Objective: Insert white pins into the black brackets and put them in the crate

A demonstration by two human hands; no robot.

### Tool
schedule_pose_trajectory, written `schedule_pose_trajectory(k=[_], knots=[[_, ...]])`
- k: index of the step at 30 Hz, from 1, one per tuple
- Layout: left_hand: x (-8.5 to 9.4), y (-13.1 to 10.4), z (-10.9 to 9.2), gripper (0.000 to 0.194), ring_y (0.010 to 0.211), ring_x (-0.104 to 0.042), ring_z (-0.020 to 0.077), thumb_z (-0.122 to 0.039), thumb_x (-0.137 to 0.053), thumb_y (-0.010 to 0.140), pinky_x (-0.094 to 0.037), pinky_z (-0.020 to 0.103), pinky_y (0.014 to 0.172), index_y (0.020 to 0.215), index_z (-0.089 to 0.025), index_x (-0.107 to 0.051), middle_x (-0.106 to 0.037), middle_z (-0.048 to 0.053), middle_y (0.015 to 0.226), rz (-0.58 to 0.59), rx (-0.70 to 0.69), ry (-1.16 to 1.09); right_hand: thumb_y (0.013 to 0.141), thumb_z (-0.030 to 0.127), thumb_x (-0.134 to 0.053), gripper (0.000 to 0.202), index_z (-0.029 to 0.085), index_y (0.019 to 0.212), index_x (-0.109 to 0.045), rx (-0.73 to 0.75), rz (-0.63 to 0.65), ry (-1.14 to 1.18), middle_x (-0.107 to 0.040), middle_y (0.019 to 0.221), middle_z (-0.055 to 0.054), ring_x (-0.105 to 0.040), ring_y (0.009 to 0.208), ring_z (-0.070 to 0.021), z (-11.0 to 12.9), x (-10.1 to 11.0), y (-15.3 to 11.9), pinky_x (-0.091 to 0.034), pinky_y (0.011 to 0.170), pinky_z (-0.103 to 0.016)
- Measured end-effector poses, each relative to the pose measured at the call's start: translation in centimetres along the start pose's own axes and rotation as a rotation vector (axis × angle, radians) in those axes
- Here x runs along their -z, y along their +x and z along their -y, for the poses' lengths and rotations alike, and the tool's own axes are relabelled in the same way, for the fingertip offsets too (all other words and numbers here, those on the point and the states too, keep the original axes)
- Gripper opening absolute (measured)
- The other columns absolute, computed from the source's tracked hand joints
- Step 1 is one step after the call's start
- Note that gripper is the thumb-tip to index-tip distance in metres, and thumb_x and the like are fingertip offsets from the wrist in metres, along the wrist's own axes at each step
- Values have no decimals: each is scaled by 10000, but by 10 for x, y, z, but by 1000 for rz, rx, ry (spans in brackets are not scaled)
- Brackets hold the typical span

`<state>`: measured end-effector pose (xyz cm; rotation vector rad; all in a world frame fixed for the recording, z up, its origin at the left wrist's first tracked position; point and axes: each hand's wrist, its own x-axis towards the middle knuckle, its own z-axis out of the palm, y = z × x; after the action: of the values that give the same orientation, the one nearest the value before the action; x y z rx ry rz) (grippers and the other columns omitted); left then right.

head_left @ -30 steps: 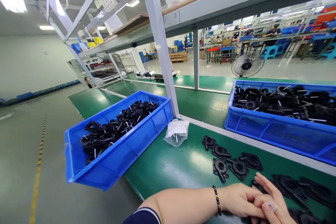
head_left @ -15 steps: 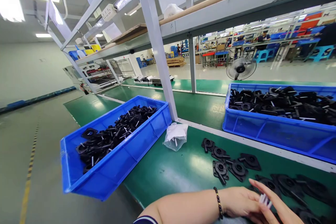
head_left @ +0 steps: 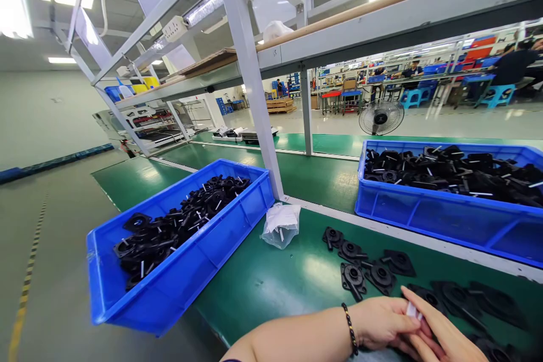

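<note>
My left hand (head_left: 382, 321), with a dark beaded bracelet (head_left: 350, 328) at its wrist, meets my right hand (head_left: 445, 331) at the lower right. Small white pins (head_left: 412, 310) show between the two hands, partly covered by fingers. Both hands are closed around them; which fingers bear the pins is partly hidden. Just beyond lie several black plastic housings, each with a round hub and a side spout, such as one housing (head_left: 353, 277) and another (head_left: 399, 262). More housings (head_left: 456, 297) lie close beside and behind my right hand.
A blue bin (head_left: 224, 246) of black housings and white pins stands at the left. Another full blue bin (head_left: 424, 203) sits back right. A clear bag (head_left: 280, 226) with white pins lies near the metal post (head_left: 254, 79). A shelf beam (head_left: 382, 17) crosses above the green bench (head_left: 271, 283).
My hands have drawn closer together, and the white pins between them are more covered. The view has shifted slightly. The housings on the bench lie as before.
</note>
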<state>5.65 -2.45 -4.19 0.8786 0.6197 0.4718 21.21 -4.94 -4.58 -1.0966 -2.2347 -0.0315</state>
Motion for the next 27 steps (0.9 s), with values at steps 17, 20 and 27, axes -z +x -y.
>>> schedule_pose_trajectory(k=[17, 20, 27], knots=[[13, 7, 10, 371, 499, -580, 143, -442, -646, 660, -475, 358, 657, 725, -99, -521, -573, 40, 565, 90, -53, -46, 806, 413, -502, 581, 166, 1313, -366, -44, -136, -55, -375, 1368, -140, -485, 1136, -304, 17, 24, 16, -496, 849, -396], [6, -6, -2, 408, 423, -591, 163, -486, -579, 728, -416, 211, 404, 836, -103, -493, -624, 74, 577, 254, -98, -67, 852, 358, -427, 404, 178, 1211, -462, -180, -170, -115, -331, 1388, -134, -413, 1200, -291, 34, 52, 28, -437, 915, -421], [5, -13, -13, 243, 331, -556, 130, -360, -419, 877, -281, 123, 286, 796, -134, -456, -623, 31, 498, 259, -114, -112, 834, 397, -428, 413, 155, 1160, -498, -535, -95, -422, -320, 1373, -174, -263, 1270, -337, -7, 88, 18, -322, 955, -529]])
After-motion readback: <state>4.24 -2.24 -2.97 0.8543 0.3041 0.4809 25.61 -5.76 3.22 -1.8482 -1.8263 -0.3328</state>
